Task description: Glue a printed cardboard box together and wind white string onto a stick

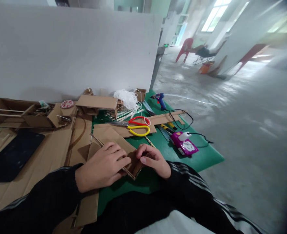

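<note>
My left hand (102, 167) lies on top of a folded brown cardboard piece (119, 143), its fingers curled over the edge and pressing it down. My right hand (154, 159) pinches the same cardboard piece at its right corner, fingers bent and close together. The piece rests on a green cutting mat (202, 156) in front of my knees. Both sleeves are black with white stripes.
Red- and yellow-handled scissors (138, 126) lie behind the cardboard. A blue glue gun (160, 98), a purple and white device (185, 145) with a black cable, a white string bundle (127, 99), small cardboard boxes (97, 104) and a black pad (12, 156) surround the hands. A grey board (68, 48) stands behind.
</note>
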Demonstrator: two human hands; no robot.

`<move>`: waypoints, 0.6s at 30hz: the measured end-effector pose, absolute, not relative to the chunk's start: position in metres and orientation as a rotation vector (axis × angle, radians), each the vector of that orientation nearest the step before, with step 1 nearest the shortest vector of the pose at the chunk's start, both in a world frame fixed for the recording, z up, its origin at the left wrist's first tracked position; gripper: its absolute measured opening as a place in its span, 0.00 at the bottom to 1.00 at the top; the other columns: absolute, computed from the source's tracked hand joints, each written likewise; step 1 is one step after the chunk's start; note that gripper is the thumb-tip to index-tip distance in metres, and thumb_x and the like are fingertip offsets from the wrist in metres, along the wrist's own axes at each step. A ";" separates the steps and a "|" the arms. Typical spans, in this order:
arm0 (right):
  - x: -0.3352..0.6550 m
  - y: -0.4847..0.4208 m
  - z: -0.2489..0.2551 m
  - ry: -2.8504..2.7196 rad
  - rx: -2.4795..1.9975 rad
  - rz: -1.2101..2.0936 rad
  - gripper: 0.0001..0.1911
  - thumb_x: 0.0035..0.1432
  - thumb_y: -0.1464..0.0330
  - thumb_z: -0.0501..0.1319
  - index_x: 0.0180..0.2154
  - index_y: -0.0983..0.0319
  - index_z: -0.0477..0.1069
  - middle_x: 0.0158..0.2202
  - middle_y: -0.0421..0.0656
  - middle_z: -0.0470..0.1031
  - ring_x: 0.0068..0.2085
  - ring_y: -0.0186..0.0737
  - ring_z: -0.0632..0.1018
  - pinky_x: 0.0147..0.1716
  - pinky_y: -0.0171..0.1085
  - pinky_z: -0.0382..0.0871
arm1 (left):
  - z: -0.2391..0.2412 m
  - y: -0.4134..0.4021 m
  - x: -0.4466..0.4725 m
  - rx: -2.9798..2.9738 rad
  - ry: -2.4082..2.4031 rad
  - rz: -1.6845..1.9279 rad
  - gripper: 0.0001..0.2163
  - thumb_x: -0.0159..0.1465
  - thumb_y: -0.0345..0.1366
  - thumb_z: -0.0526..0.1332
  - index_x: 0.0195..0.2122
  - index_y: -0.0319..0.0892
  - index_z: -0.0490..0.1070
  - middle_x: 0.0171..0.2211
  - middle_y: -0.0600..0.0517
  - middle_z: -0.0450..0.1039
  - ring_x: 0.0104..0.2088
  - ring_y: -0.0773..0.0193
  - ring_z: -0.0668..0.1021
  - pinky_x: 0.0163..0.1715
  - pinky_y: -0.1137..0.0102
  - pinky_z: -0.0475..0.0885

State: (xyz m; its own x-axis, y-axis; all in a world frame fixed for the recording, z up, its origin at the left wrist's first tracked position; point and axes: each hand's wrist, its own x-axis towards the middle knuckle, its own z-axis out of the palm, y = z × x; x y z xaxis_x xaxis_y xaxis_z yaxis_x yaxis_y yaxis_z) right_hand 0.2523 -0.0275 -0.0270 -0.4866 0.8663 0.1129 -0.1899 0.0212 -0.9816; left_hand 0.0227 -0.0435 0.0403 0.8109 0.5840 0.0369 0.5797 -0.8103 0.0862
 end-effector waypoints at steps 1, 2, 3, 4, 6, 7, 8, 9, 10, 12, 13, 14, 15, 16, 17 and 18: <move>0.253 -0.028 -0.027 -1.459 -0.736 1.585 0.12 0.56 0.59 0.66 0.34 0.61 0.72 0.31 0.40 0.66 0.35 0.37 0.69 0.32 0.36 0.63 | 0.041 -0.043 0.022 2.918 0.938 0.093 0.12 0.62 0.39 0.63 0.46 0.45 0.68 0.44 0.52 0.73 0.46 0.55 0.70 0.48 0.60 0.59; 0.253 -0.028 -0.027 -1.456 -0.740 1.573 0.11 0.56 0.59 0.66 0.34 0.61 0.72 0.32 0.40 0.67 0.36 0.38 0.70 0.33 0.36 0.63 | 0.042 -0.043 0.022 2.917 0.936 0.092 0.12 0.62 0.39 0.63 0.46 0.45 0.68 0.44 0.52 0.73 0.46 0.55 0.70 0.49 0.59 0.59; 0.254 -0.028 -0.027 -1.455 -0.742 1.565 0.11 0.56 0.59 0.66 0.34 0.61 0.72 0.32 0.40 0.67 0.36 0.38 0.70 0.33 0.36 0.63 | 0.042 -0.043 0.021 2.918 0.933 0.088 0.12 0.62 0.39 0.63 0.46 0.45 0.68 0.45 0.52 0.73 0.47 0.55 0.70 0.50 0.59 0.59; 0.254 -0.028 -0.027 -1.455 -0.742 1.560 0.11 0.57 0.59 0.66 0.34 0.60 0.72 0.32 0.41 0.67 0.36 0.39 0.71 0.34 0.36 0.64 | 0.043 -0.043 0.021 2.920 0.927 0.083 0.11 0.63 0.39 0.62 0.46 0.45 0.68 0.45 0.52 0.73 0.47 0.54 0.70 0.51 0.59 0.59; 0.254 -0.029 -0.028 -1.455 -0.739 1.548 0.10 0.57 0.60 0.65 0.34 0.60 0.73 0.33 0.41 0.68 0.36 0.38 0.71 0.35 0.37 0.64 | 0.042 -0.043 0.021 2.928 0.916 0.073 0.11 0.63 0.39 0.62 0.46 0.45 0.68 0.45 0.51 0.73 0.48 0.54 0.70 0.52 0.58 0.58; 0.255 -0.029 -0.029 -1.455 -0.737 1.541 0.10 0.57 0.60 0.65 0.34 0.60 0.73 0.33 0.41 0.68 0.36 0.38 0.71 0.36 0.37 0.64 | 0.042 -0.043 0.021 2.932 0.913 0.071 0.11 0.63 0.40 0.62 0.46 0.45 0.68 0.45 0.51 0.73 0.48 0.54 0.71 0.53 0.57 0.58; 0.255 -0.029 -0.029 -1.454 -0.735 1.531 0.10 0.58 0.60 0.65 0.34 0.60 0.72 0.33 0.41 0.68 0.35 0.38 0.71 0.37 0.37 0.64 | 0.042 -0.044 0.021 2.936 0.910 0.071 0.12 0.63 0.40 0.62 0.46 0.45 0.68 0.45 0.51 0.73 0.48 0.54 0.71 0.53 0.57 0.57; 0.255 -0.029 -0.030 -1.453 -0.732 1.520 0.10 0.58 0.60 0.65 0.35 0.60 0.72 0.34 0.41 0.69 0.36 0.38 0.71 0.37 0.38 0.64 | 0.042 -0.044 0.021 2.939 0.906 0.073 0.12 0.62 0.40 0.63 0.46 0.45 0.68 0.45 0.51 0.73 0.49 0.53 0.70 0.54 0.56 0.57; 0.255 -0.028 -0.030 -1.451 -0.731 1.508 0.10 0.58 0.60 0.65 0.35 0.60 0.72 0.34 0.41 0.69 0.36 0.38 0.71 0.38 0.38 0.64 | 0.042 -0.044 0.021 2.944 0.903 0.078 0.13 0.62 0.40 0.64 0.47 0.45 0.68 0.46 0.51 0.73 0.49 0.53 0.70 0.55 0.56 0.56; 0.255 -0.028 -0.030 -1.445 -0.727 1.488 0.11 0.58 0.59 0.64 0.35 0.60 0.72 0.34 0.41 0.69 0.38 0.40 0.72 0.39 0.39 0.64 | 0.042 -0.045 0.021 2.951 0.897 0.086 0.14 0.61 0.40 0.65 0.47 0.45 0.68 0.46 0.51 0.73 0.49 0.54 0.71 0.56 0.56 0.56; 0.255 -0.028 -0.030 -1.443 -0.727 1.479 0.11 0.58 0.59 0.64 0.35 0.60 0.72 0.34 0.42 0.69 0.39 0.41 0.72 0.40 0.39 0.65 | 0.043 -0.045 0.021 2.954 0.895 0.089 0.15 0.60 0.40 0.65 0.47 0.45 0.68 0.46 0.51 0.73 0.49 0.54 0.71 0.56 0.56 0.56; 0.255 -0.028 -0.030 -1.441 -0.728 1.471 0.11 0.58 0.59 0.64 0.34 0.60 0.72 0.34 0.42 0.70 0.39 0.41 0.72 0.40 0.39 0.65 | 0.043 -0.045 0.021 2.956 0.891 0.095 0.15 0.60 0.40 0.65 0.47 0.45 0.68 0.46 0.51 0.73 0.49 0.54 0.71 0.56 0.56 0.56; 0.255 -0.028 -0.030 -1.440 -0.730 1.464 0.11 0.58 0.59 0.64 0.34 0.60 0.72 0.34 0.42 0.70 0.39 0.42 0.72 0.40 0.40 0.65 | 0.043 -0.046 0.021 2.956 0.889 0.100 0.15 0.60 0.40 0.66 0.47 0.45 0.68 0.46 0.51 0.74 0.49 0.54 0.71 0.56 0.56 0.56; 0.255 -0.028 -0.030 -1.439 -0.734 1.457 0.11 0.58 0.59 0.64 0.34 0.60 0.72 0.34 0.42 0.70 0.39 0.42 0.72 0.40 0.40 0.65 | 0.043 -0.046 0.020 2.956 0.889 0.101 0.15 0.60 0.40 0.66 0.47 0.45 0.68 0.46 0.51 0.74 0.49 0.54 0.71 0.56 0.55 0.56; 0.255 -0.028 -0.030 -1.438 -0.738 1.451 0.11 0.58 0.59 0.64 0.34 0.60 0.72 0.34 0.42 0.70 0.39 0.42 0.72 0.40 0.40 0.64 | 0.043 -0.046 0.020 2.954 0.890 0.100 0.15 0.60 0.39 0.66 0.47 0.45 0.68 0.46 0.51 0.74 0.49 0.54 0.71 0.57 0.55 0.56; 0.255 -0.028 -0.031 -1.438 -0.743 1.446 0.11 0.58 0.59 0.64 0.34 0.60 0.72 0.34 0.42 0.70 0.40 0.42 0.72 0.40 0.40 0.64 | 0.043 -0.046 0.020 2.954 0.894 0.097 0.15 0.60 0.39 0.66 0.47 0.45 0.68 0.46 0.51 0.74 0.49 0.54 0.71 0.57 0.55 0.55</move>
